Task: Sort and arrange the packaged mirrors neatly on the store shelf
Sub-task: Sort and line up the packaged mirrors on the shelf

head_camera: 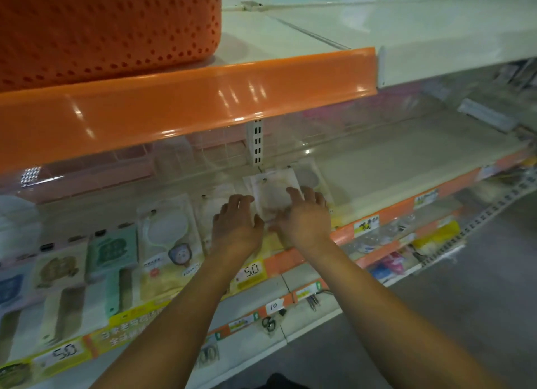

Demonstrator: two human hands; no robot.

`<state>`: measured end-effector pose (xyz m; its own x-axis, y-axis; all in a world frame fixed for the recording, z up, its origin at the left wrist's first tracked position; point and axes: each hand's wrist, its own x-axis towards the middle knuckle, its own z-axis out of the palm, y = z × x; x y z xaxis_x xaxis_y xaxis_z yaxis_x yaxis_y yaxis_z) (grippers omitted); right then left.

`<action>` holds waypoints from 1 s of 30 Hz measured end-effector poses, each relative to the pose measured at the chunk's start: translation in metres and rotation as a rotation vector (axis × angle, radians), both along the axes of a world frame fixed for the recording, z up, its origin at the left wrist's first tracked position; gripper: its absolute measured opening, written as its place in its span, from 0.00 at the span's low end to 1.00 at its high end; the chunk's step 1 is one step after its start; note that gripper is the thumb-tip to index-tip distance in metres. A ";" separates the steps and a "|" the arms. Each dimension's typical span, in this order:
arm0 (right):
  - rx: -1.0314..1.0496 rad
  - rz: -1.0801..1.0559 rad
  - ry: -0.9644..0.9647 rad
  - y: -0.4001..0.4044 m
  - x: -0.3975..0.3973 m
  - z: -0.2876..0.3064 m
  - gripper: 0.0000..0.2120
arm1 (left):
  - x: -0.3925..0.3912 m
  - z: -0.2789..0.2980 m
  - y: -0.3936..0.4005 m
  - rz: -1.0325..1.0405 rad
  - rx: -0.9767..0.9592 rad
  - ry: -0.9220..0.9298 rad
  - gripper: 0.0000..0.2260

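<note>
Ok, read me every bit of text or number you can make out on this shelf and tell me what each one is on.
"50": handwritten on the price tag on the shelf edge below the hands.
"50": handwritten on the price tag at lower left.
"10": handwritten on the small white tag on the shelf below.
The yellow banner strip carries printed characters, upside down and blurred, unreadable.
Print on the packages and orange-rail labels is too blurred.

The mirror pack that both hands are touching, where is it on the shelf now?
In the head view, the mirror pack lies centre on the middle shelf, between the left hand and right hand, just below the slotted upright.
</note>
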<state>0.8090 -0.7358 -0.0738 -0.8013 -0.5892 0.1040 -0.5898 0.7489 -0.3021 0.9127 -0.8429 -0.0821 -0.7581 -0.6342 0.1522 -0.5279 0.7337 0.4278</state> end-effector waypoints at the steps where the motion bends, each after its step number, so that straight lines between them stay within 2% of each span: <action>1: -0.003 -0.010 -0.003 0.004 -0.002 -0.002 0.29 | -0.004 -0.002 0.003 -0.016 0.011 0.000 0.20; 5: 0.009 -0.025 -0.018 0.008 -0.008 -0.011 0.27 | -0.014 -0.010 0.010 -0.029 0.028 -0.020 0.21; 9: 0.036 0.016 0.000 0.001 -0.009 -0.017 0.29 | -0.015 -0.013 0.007 0.019 0.031 -0.040 0.20; 15: 0.169 -0.039 -0.072 -0.026 -0.006 -0.019 0.40 | -0.009 -0.014 0.001 0.073 -0.002 -0.051 0.19; 18: 0.213 -0.036 -0.023 -0.033 -0.005 -0.021 0.37 | -0.001 -0.013 -0.001 0.095 -0.020 -0.047 0.20; 24: 0.133 -0.012 -0.021 -0.032 0.003 -0.028 0.31 | 0.023 -0.017 -0.004 0.127 -0.023 0.005 0.19; 28: -0.114 0.007 0.026 -0.023 0.010 -0.035 0.27 | 0.036 -0.018 -0.004 0.124 -0.043 0.059 0.18; 30: -0.166 0.016 0.033 -0.019 0.015 -0.034 0.26 | 0.042 -0.019 -0.005 0.129 -0.028 0.085 0.18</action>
